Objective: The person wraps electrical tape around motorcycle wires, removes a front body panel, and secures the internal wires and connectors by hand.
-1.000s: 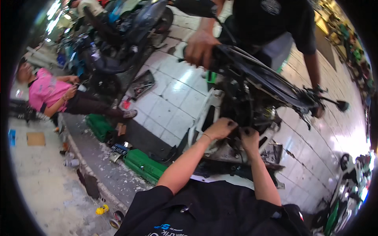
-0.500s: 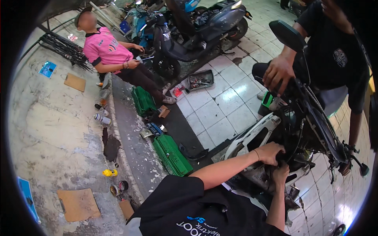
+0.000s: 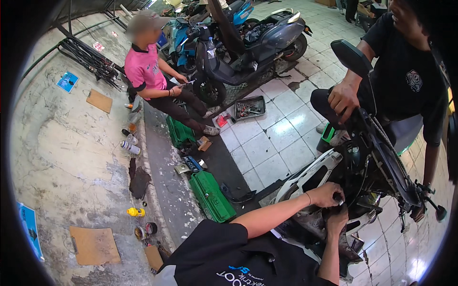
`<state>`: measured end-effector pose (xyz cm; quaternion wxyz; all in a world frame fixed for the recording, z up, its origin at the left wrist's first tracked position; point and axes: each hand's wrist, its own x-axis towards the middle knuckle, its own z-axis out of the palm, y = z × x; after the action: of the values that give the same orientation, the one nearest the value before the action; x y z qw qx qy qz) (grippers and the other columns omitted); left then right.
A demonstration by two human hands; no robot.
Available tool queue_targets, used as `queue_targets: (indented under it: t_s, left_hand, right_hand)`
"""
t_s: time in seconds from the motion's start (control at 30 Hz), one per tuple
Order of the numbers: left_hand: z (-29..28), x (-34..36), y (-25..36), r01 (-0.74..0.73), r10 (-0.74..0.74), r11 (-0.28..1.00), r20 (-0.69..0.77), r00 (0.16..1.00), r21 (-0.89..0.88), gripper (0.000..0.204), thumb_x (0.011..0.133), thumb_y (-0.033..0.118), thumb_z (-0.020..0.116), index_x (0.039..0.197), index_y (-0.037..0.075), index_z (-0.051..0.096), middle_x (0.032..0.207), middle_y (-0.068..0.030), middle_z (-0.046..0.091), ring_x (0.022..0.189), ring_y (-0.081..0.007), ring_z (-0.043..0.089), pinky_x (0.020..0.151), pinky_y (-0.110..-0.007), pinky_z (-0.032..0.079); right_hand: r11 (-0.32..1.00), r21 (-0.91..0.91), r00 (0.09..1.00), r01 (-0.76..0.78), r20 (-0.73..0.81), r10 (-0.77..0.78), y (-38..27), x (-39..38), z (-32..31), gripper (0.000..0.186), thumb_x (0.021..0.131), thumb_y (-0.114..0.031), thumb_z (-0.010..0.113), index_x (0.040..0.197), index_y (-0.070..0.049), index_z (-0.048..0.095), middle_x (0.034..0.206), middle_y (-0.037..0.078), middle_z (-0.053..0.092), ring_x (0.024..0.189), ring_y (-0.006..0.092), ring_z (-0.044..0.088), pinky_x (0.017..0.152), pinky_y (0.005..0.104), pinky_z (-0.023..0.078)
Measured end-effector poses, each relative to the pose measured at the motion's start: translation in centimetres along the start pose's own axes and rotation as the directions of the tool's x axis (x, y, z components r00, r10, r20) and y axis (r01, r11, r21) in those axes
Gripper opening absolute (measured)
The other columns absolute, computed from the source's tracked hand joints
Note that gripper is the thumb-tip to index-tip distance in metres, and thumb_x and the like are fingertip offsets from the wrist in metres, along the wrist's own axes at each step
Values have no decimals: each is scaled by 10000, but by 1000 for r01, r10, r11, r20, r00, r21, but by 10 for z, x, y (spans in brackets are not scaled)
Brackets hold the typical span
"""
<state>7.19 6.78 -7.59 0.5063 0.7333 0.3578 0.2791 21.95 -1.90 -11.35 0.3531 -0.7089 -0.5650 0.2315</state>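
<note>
My left hand (image 3: pixel 327 194) is closed at the front of the partly stripped scooter (image 3: pixel 301 176). Its fingers pinch a small dark piece (image 3: pixel 338 197), too small to name. Just below it, my right hand (image 3: pixel 337 219) is curled close to the same piece; its fingertips are partly hidden, and what they hold cannot be made out. Around both hands are the scooter's white body panel, dark inner parts and cables. Across the handlebar, a co-worker's hand (image 3: pixel 343 101) rests near the mirror (image 3: pixel 351 56).
A person in a pink shirt (image 3: pixel 147 71) stands by a parked dark scooter (image 3: pixel 253 50). A black parts tray (image 3: pixel 249 108) lies on the tiles. Green toolboxes (image 3: pixel 211 196) line the ledge at left. A clipboard (image 3: pixel 95 245), yellow bottle (image 3: pixel 135 212) and spray can (image 3: pixel 130 147) are farther left.
My hands have shifted slightly, and a small dark piece now shows at my left fingertips. The person in pink has turned and looks downward. The co-worker's hand has moved slightly on the handlebar.
</note>
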Motion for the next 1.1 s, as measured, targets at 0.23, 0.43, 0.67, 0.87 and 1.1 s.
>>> queue_targets:
  t_s: [0.23,0.43,0.67,0.87,1.1]
  left_hand:
    - [24,-1,-11,-97,110,969,-46,993,227,330,729,140,734,1055,102,702,1168,-155,557,1116,-322,518,977,-366,458]
    - [46,-17,-8,215,-262,963,-386,885,-160,671,733,130,757,1327,22,463,1170,-189,541,1081,-306,565,950,-371,483]
    - [48,-8,-24,401,-368,912,-255,894,87,370,726,305,730,873,-34,723,843,-260,687,838,-383,687,769,-419,532]
    - [31,-3,-31,413,-421,906,-91,903,-92,371,729,278,712,938,-27,733,840,-250,699,787,-342,690,744,-409,530]
    - [29,13,-39,608,-645,714,10,764,-347,298,764,201,709,841,-87,714,731,-154,687,672,-237,641,664,-372,523]
  right_hand:
    - [990,135,999,-42,-11,44,-28,-2,-13,359,824,-54,640,1159,64,581,1000,248,668,946,367,657,830,416,495]
    - [942,249,973,-225,108,204,-17,9,-23,270,903,-83,591,1135,52,626,981,135,705,839,197,643,770,337,506]
    - [778,446,896,-443,253,365,-3,14,-24,322,936,-164,625,1194,27,632,1058,81,674,916,161,587,831,299,462]
    - [703,432,825,-565,302,478,-7,17,-32,344,935,-217,631,1169,35,628,1064,69,659,926,159,568,857,300,441]
    - [566,586,813,-580,376,444,9,15,-31,303,926,-203,626,1138,13,618,1030,73,636,932,188,588,873,326,453]
